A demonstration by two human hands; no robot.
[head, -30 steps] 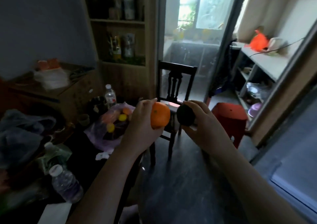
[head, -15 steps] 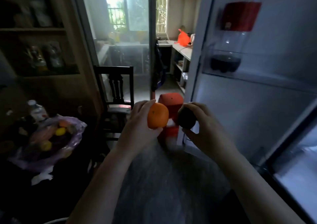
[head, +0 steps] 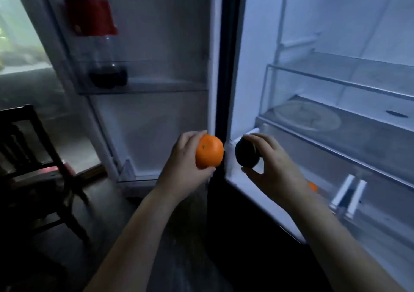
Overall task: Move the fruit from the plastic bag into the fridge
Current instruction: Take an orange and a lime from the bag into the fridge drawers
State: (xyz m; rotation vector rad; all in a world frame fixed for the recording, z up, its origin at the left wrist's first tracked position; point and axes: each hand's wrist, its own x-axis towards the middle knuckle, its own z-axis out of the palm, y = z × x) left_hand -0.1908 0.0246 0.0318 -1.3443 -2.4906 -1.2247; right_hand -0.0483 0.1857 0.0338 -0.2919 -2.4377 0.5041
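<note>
**Fig. 1.** The orange fruit [head: 209, 151] is shown with a glossy, finely dimpled peel. The dark fruit [head: 246, 154] is seen as matt and almost black. The fridge [head: 253, 67] is lined with smooth white plastic, faintly glossy, and its shelves [head: 358, 83] are formed of clear, glass-like sheet with pale trim. The door shelf [head: 168, 85] is fronted with clear plastic. At its left end a bottle [head: 100, 52] of clear plastic is wrapped with 1 red label. The chair [head: 33, 176] is made of dark wood, dully polished.

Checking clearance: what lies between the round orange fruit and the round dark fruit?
Bare air; head view shows only the front edge of the open white fridge behind.
</note>
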